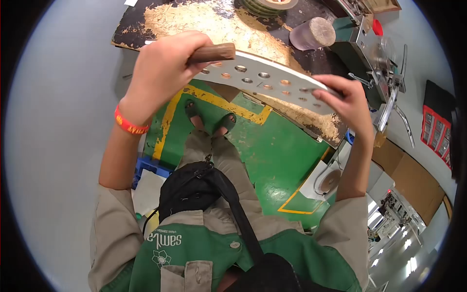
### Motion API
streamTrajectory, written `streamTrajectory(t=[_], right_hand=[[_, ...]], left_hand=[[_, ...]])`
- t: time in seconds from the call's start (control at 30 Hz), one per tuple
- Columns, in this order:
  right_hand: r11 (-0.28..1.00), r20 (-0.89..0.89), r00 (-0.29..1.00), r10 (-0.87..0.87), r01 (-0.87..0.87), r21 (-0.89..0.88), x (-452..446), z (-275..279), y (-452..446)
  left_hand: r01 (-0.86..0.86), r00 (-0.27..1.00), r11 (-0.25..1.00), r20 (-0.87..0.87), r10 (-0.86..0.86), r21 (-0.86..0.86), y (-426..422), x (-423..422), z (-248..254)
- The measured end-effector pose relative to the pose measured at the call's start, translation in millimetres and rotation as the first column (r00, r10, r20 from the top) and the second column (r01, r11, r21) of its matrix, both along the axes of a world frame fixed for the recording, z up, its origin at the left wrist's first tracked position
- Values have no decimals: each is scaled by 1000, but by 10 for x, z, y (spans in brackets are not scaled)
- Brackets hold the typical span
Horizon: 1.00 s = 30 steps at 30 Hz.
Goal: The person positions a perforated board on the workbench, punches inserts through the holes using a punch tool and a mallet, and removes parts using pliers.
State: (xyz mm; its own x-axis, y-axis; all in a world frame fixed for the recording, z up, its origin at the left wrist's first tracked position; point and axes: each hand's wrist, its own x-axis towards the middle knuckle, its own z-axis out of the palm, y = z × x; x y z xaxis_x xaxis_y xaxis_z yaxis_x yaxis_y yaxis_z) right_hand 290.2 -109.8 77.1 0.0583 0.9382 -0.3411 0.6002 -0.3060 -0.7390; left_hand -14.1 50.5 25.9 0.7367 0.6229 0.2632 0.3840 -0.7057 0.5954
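My left hand [165,68], with a red wristband below it, is closed around a short brown wooden handle [219,52]. It covers the left end of a pale curved plate [253,77] with several round holes, some of them copper-coloured inside. Whether it also grips the plate is hidden. My right hand [343,100] pinches the plate's right end between thumb and fingers. The plate is held up at the near edge of a worn, dark workbench [131,30], whose top has large chipped, pale patches.
A cloudy cylindrical container [312,34] and a roll of tape [267,6] stand on the bench. At its right is a metal machine with lever handles [389,104]. A red rack [435,131] lies further right. Below are my feet and a blue crate [152,168].
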Motion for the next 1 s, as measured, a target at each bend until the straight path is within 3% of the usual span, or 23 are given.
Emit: streamTrajectory(t=[0.07, 0.1, 0.13, 0.2, 0.23, 0.27, 0.33, 0.37, 0.4, 0.43, 0.47, 0.53, 0.57, 0.63, 0.8, 0.9, 1.0], right_hand=[[999, 11, 999, -37, 37, -29, 43, -87, 115], [993, -43, 992, -116, 115, -26, 60, -173, 139], [993, 73, 991, -116, 118, -17, 87, -240, 147], [920, 411, 908, -80, -91, 381, 24, -392, 123], [877, 541, 833, -114, -172, 449, -16, -426, 101], [831, 490, 857, -160, -151, 535, -162, -396, 82], [853, 76, 985, -155, 95, 513, -553, -318, -79], [871, -152, 984, -91, 152, 468, -743, -248, -153], [855, -267, 963, 24, 118, 504, -866, -258, -236], [811, -249, 966, 75, 87, 579, -978, -214, -259], [825, -222, 971, 85, 57, 562, -1042, -153, -301], [797, -172, 985, -4, 107, 594, -1133, -96, -358], [796, -66, 997, -47, 77, 600, -1130, -59, -434], [761, -120, 991, -55, 120, 638, -1084, -52, -481], [799, -42, 998, -50, 65, 598, -860, 116, -340], [823, 25, 988, -150, 110, 557, -811, 118, -294], [862, 79, 977, -196, 133, 489, -798, 124, -277]], left_hand=[[2, 995, 1000, -103, -5, -29, 38, 65, -85], [-10, 998, 1000, -62, 10, -6, 75, 105, -145], [-24, 1000, 1000, -20, 24, 15, 97, 136, -192], [-66, 998, 998, -1, 66, -9, 81, 197, -143], [-59, 996, 998, 61, 58, 10, 51, 225, -103], [-53, 994, 998, 94, 57, -38, -8, 255, -110], [147, 955, 976, 280, -99, -159, -234, 328, -87], [223, 936, 954, 318, -151, -203, -401, 373, -85], [275, 925, 935, 327, -193, -225, -571, 420, -79], [388, 899, 872, 331, -287, -297, -664, 460, -60], [423, 885, 878, 308, -348, -224, -723, 518, -60], [487, 841, 818, 417, -346, -306, -778, 649, -98], [497, 830, 823, 428, -358, -275, -747, 709, -86], [514, 802, 827, 472, -367, -229, -666, 818, -70], [363, 797, 906, 576, -183, -215, -634, 1129, -52], [361, 783, 922, 583, -217, -141, -603, 1207, -159], [404, 805, 889, 545, -234, -215, -566, 1202, -230]])
